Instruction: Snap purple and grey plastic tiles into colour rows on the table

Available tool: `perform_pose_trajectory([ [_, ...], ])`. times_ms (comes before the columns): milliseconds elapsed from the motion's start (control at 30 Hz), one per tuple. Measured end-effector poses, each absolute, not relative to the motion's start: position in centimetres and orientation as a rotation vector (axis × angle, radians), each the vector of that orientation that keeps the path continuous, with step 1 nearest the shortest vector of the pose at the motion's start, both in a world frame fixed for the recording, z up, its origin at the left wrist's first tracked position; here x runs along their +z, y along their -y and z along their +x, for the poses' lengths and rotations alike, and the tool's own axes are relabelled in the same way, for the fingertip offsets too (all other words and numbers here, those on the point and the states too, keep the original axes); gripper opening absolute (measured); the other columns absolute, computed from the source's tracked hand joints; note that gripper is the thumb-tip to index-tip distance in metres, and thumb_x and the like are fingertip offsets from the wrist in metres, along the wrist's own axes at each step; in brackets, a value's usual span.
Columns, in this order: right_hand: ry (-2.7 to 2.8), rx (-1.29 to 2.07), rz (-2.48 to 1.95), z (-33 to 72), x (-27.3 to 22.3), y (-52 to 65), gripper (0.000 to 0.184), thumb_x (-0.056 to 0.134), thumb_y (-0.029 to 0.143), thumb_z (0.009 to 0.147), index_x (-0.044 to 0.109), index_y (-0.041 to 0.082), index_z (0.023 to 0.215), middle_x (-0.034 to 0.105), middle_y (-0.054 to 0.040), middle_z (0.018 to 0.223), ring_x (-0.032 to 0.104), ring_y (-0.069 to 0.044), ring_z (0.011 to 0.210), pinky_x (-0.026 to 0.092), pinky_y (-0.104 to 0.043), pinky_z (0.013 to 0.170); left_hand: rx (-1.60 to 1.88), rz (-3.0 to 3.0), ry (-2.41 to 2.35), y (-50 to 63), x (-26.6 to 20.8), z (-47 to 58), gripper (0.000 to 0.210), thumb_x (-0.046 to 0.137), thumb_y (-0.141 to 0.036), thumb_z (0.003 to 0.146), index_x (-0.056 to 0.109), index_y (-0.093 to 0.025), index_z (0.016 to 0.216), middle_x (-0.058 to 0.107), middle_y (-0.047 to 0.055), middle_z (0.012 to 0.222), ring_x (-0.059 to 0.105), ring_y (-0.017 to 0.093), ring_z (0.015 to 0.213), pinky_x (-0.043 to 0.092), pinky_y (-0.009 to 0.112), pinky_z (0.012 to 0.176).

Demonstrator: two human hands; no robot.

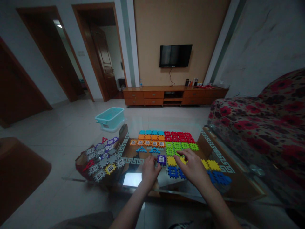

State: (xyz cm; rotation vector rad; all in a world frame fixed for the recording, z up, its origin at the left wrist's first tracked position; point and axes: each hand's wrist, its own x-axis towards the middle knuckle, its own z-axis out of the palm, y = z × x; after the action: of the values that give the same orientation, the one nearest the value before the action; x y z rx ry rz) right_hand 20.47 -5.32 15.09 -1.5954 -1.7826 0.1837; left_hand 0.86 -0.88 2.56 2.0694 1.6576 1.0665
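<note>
The purple window piece [161,160] lies low on the glass, just left of the yellow pieces [171,161]; the left hand's [150,167] fingers are at its edge, though I can't tell whether they grip it. The right hand [192,165] is over the yellow row, thumb and forefinger apart, holding nothing I can see. A brush of that wrist could skew the yellow or blue pieces [173,172], I'd say. The glass table [166,183] looks slick; beyond are a teal tub [109,124], a television [175,56] and a flowered sofa [250,109].
</note>
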Motion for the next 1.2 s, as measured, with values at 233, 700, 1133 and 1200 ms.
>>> perform_pose_trajectory([
  [233,1.782,0.186,-1.629,20.45,15.01,5.27,0.033,0.055,0.042,0.092,0.073,0.015,0.101,0.069,-0.0122,0.097,0.064,-0.029,0.093,0.051,-0.038,0.077,1.046,2.049,-1.618,0.59,2.87,0.69,0.011,0.063,-0.017,0.079,0.064,-0.018,0.090,0.061,0.003,0.088,0.058,0.022,0.087,0.042,0.031,0.077],
  [700,1.805,0.209,-1.627,20.40,15.02,5.28,0.031,0.055,0.040,0.092,0.073,0.015,0.101,0.068,-0.0127,0.098,0.064,-0.029,0.094,0.051,-0.038,0.078,1.036,2.061,-1.603,0.54,2.60,0.60,0.009,0.063,-0.017,0.078,0.064,-0.019,0.087,0.061,0.003,0.085,0.057,0.021,0.084,0.041,0.030,0.076],
  [1133,1.813,0.202,-1.623,20.34,14.76,5.26,0.029,0.056,0.039,0.093,0.073,0.016,0.099,0.068,-0.0110,0.097,0.064,-0.028,0.093,0.051,-0.036,0.076,1.053,2.065,-1.603,0.71,2.90,0.67,0.008,0.061,-0.019,0.080,0.063,-0.018,0.088,0.060,0.003,0.085,0.057,0.022,0.084,0.041,0.032,0.076],
  [1200,1.816,0.206,-1.625,20.34,14.73,5.26,0.030,0.056,0.039,0.093,0.072,0.016,0.100,0.068,-0.0111,0.098,0.064,-0.028,0.093,0.051,-0.037,0.077,1.053,2.068,-1.606,0.67,2.78,0.66,0.008,0.061,-0.019,0.080,0.063,-0.018,0.088,0.060,0.003,0.085,0.057,0.022,0.084,0.041,0.032,0.076],
])
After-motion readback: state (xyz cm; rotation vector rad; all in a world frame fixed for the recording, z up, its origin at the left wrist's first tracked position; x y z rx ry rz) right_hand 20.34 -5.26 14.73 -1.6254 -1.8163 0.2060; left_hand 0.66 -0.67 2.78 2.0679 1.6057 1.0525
